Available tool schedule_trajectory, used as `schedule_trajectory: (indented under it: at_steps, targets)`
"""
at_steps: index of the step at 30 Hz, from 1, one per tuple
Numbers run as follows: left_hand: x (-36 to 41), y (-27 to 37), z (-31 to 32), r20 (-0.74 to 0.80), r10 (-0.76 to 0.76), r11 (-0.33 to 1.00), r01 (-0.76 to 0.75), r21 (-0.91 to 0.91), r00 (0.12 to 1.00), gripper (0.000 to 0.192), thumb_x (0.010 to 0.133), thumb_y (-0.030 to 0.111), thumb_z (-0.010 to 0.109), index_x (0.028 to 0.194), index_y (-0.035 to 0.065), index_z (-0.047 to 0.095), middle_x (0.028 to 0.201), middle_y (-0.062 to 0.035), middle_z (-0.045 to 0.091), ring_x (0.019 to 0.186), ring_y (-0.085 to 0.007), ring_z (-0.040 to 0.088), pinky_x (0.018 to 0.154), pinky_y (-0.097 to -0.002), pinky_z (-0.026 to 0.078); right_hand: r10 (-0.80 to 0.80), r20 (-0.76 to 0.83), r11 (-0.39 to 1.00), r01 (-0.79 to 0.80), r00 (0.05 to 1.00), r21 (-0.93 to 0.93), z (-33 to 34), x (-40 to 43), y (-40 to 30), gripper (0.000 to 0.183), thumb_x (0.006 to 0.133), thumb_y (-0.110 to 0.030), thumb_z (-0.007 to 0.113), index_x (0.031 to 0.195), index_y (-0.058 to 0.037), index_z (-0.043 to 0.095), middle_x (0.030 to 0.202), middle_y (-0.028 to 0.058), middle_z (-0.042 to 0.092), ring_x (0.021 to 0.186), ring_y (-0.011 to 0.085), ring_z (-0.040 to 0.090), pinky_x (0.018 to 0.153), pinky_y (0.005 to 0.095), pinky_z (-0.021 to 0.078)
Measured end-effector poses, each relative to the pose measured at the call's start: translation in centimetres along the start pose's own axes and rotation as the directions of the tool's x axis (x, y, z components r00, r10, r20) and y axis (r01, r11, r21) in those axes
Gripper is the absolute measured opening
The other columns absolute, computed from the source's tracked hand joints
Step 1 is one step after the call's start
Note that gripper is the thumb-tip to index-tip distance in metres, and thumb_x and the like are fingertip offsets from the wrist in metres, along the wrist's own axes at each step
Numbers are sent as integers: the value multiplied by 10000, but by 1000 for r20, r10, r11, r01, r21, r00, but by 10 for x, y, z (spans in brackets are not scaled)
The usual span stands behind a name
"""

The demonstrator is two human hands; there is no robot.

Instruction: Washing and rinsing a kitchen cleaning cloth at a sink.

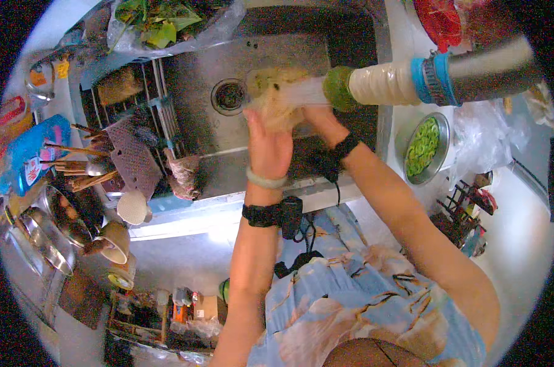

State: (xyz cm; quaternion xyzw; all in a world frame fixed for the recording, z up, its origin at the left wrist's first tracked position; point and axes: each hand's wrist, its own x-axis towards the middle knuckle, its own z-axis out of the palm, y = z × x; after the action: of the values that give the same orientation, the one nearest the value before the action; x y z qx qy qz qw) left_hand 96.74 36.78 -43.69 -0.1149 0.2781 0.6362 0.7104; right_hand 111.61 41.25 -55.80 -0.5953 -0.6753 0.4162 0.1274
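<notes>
Both my hands are over a metal sink (pixel 203 59), holding a pale, blurred, round object (pixel 277 98) between them, perhaps a bowl or strainer; I cannot tell which. My left hand (pixel 270 147), with a bangle at the wrist, supports its near left side. At its near right side is my right hand (pixel 325 121), its fingers partly hidden. Water streams over the object from a faucet nozzle (pixel 339 88) on a ribbed hose (pixel 385 83). The sink drain (pixel 229 96) lies just left of the object.
A metal bowl (pixel 447 151) of sliced green vegetables stands right of the sink. Leafy greens (pixel 167 27) in a plastic bag lie at the far left. A metal rack (pixel 160 101), a wet cloth (pixel 184 176), chopsticks (pixel 82 149) and several pans (pixel 49 241) crowd the left side.
</notes>
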Motion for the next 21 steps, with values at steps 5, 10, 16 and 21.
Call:
schedule_trajectory:
  at_steps: [5,10,16,21]
  targets:
    - [2,25,-25,46,16,997,-13,-74,999,584,958,459,268,1333,21,363,1362,-84,413,1269,-229,360,1077,-370,251,-67,26,814,40,997,579,-67,-39,-103,335,933,-127,397,1243,-12,451,1315,131,453,1216,259,426,1032,371,336]
    - [4,13,-15,-67,72,996,-69,56,995,580,944,488,301,1328,61,380,1334,-76,442,1234,-230,402,1046,-370,304,7,-10,920,-2,1000,392,-32,-60,-108,344,919,-194,433,1218,-34,489,1253,146,502,1191,249,446,1019,364,313]
    - [2,4,-11,-30,-54,999,54,6,998,560,933,518,317,1302,108,412,1280,-53,486,1157,-218,468,986,-369,373,169,435,929,-290,884,228,-38,-37,-144,451,937,-316,414,1270,-13,441,1270,153,484,1215,251,418,1017,352,306]
    - [10,11,-14,-67,-12,1000,11,-9,998,570,936,521,294,1323,111,381,1297,-49,469,1162,-222,464,991,-370,370,-66,-184,958,114,981,265,1,-69,-164,378,931,-288,432,1159,-3,528,1146,146,572,1081,243,530,902,365,414]
